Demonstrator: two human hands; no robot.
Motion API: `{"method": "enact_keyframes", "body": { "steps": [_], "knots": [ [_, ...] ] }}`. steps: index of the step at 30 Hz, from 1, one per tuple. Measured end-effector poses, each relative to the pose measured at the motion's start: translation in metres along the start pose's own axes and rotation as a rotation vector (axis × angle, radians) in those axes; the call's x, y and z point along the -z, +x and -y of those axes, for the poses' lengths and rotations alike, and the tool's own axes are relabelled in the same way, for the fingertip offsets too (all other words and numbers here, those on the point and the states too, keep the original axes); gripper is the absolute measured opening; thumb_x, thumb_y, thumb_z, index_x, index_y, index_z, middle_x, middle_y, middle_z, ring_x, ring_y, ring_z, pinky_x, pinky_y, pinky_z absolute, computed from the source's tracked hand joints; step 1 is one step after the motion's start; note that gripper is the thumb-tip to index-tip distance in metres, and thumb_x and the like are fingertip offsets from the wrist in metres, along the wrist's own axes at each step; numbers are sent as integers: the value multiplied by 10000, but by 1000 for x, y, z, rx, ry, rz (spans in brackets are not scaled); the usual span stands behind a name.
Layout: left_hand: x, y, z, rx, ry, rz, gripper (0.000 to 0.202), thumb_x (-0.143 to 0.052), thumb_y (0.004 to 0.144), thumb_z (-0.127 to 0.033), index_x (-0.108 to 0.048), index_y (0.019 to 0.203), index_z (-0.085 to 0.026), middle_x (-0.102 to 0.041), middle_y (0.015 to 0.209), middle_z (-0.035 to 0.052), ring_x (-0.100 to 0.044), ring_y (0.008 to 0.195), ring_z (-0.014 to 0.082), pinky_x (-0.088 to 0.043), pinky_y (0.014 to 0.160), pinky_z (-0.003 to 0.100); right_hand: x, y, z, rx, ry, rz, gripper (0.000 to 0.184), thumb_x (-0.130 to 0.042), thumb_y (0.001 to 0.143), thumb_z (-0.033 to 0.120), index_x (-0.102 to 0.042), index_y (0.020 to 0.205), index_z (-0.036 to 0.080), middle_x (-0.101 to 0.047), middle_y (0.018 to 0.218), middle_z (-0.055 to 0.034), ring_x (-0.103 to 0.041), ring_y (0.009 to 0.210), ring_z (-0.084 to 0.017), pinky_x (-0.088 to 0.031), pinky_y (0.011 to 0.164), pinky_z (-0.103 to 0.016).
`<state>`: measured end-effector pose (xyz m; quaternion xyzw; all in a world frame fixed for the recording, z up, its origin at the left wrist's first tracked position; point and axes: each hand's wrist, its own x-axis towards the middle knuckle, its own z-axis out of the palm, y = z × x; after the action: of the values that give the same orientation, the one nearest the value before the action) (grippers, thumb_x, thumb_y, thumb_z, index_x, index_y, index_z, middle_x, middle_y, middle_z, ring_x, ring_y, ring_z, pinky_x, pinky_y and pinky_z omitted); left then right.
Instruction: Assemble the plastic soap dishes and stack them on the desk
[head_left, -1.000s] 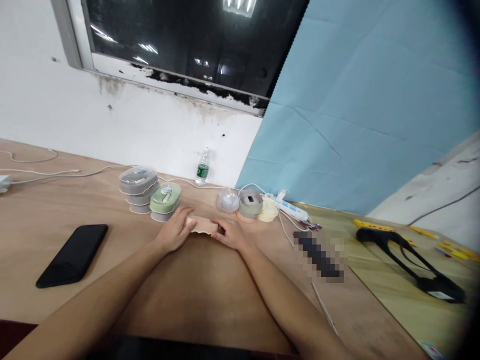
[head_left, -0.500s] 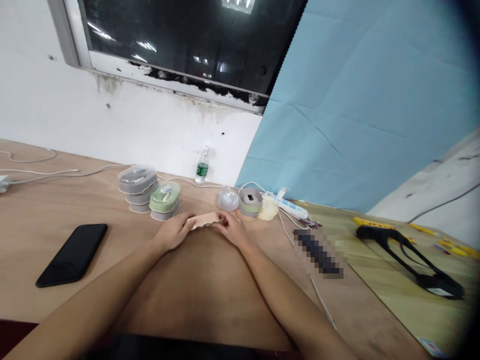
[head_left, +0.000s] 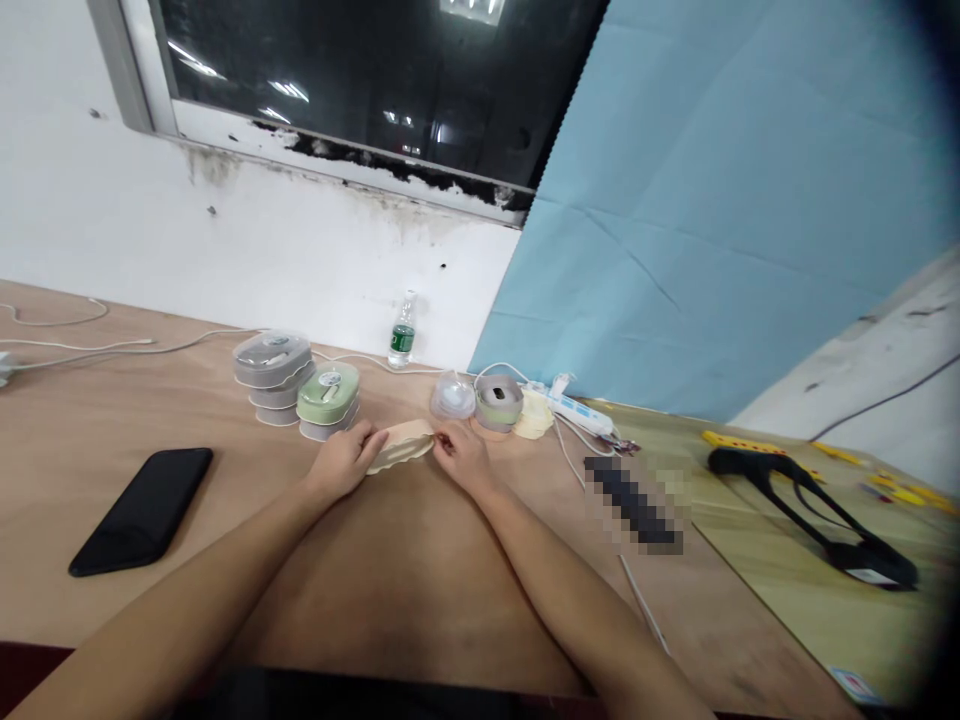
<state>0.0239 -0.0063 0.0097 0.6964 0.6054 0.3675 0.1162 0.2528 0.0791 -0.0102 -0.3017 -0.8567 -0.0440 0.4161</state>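
Both my hands hold a thin beige wavy-edged piece [head_left: 401, 445] just above the wooden table [head_left: 112, 420]. My left hand [head_left: 343, 464] grips its left end with curled fingers. My right hand [head_left: 463, 457] pinches its right end. Just behind my left hand stand stacked oval boxes, a green-lidded one [head_left: 328, 396] in front and grey ones [head_left: 271, 366] behind it. Beyond my right hand sit a clear lid [head_left: 452, 396], a grey oval ring [head_left: 499, 403] and a pale yellow piece [head_left: 534, 416].
A black phone [head_left: 142, 508] lies at the left. A water bottle [head_left: 403, 333] stands by the wall. A white power strip [head_left: 581, 411] and cables lie right of the boxes. A black strap-like device [head_left: 810, 510] lies on a yellowish mat at the right.
The beige piece has risen off the table and tilted, its right end lifted. My right hand moved a little up and left with it.
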Motion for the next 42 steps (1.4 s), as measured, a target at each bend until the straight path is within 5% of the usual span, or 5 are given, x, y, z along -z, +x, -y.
{"method": "enact_keyframes", "body": {
  "steps": [19, 24, 30, 35, 42],
  "knots": [
    [-3, 8, 9, 136, -164, -98, 475, -327, 915, -559, -522, 688, -190, -562, 615, -5, -539, 616, 175, -363, 564, 275, -6, -13, -6, -25, 63, -23, 95, -474, 686, 142, -457, 657, 231, -555, 674, -17, -511, 649, -158, -439, 645, -272],
    [-2, 9, 14, 161, -217, -132, 432, -360, 906, -542, -599, 929, -183, -689, 855, 46, -627, 803, 229, -447, 680, 312, 11, 0, -39, -400, 211, -500, 101, -504, 721, 221, -474, 818, 216, -529, 693, 11, -499, 584, -130, -435, 580, -254],
    [-2, 6, 11, 109, -202, -97, 417, -363, 906, -516, -604, 1017, -194, -698, 932, 55, -639, 853, 233, -469, 729, 322, 64, 3, -127, -863, 302, -1061, 390, -495, 675, 231, -395, 1051, 200, -441, 679, 65, -437, 491, -92, -398, 474, -217],
    [-2, 6, 13, 116, -201, -81, 436, -356, 899, -534, -604, 1013, -193, -696, 927, 55, -637, 855, 230, -468, 727, 314, 66, -27, -167, -1087, 378, -1021, 455, -521, 667, 238, -410, 1102, 168, -495, 624, 68, -435, 424, -99, -368, 385, -214],
    [0, 4, 10, 93, -205, -49, 442, -364, 904, -530, -607, 1051, -190, -701, 958, 65, -635, 870, 233, -468, 743, 310, 53, -36, -175, -1108, 398, -942, 404, -552, 690, 285, -498, 1066, 146, -522, 579, 62, -438, 394, -95, -378, 377, -214]
  ]
}}
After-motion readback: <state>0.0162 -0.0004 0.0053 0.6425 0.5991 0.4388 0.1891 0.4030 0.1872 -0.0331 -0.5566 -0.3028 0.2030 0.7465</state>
